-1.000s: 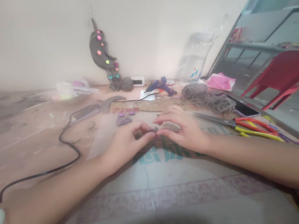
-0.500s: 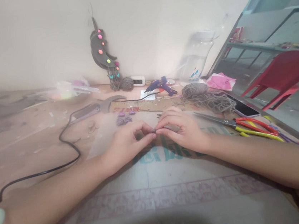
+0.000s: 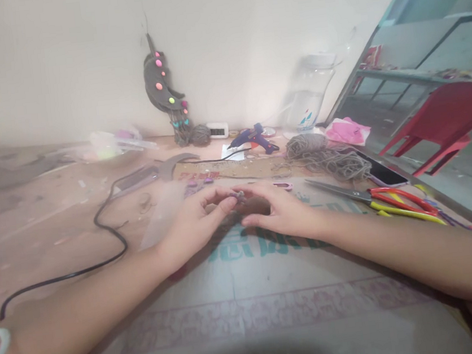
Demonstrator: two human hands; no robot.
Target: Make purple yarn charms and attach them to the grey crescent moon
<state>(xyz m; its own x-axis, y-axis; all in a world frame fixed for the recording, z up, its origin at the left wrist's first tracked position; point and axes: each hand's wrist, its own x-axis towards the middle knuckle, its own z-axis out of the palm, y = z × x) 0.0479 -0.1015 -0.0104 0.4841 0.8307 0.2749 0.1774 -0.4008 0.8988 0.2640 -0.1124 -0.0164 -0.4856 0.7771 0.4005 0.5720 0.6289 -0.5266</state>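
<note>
Closely, left hand [image 3: 194, 224] pinches small purple piece [image 3: 238, 195]; right hand [image 3: 280, 211] lies open; teal print [image 3: 261, 245] unreadable.

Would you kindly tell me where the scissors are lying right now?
In the head view, the scissors lie on the table, just right of the right hand, in front of the grey yarn and the phone.

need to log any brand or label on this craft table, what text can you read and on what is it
Nothing can be read for certain.
Large teal characters on the printed sheet, partly under the right hand: too blurred.
Red print on the cardboard strip: too blurred.
Blue logo on the clear plastic jar: no letters legible.
Display of the small white clock: too small.
The small piece in the left hand: no text seen.
</note>
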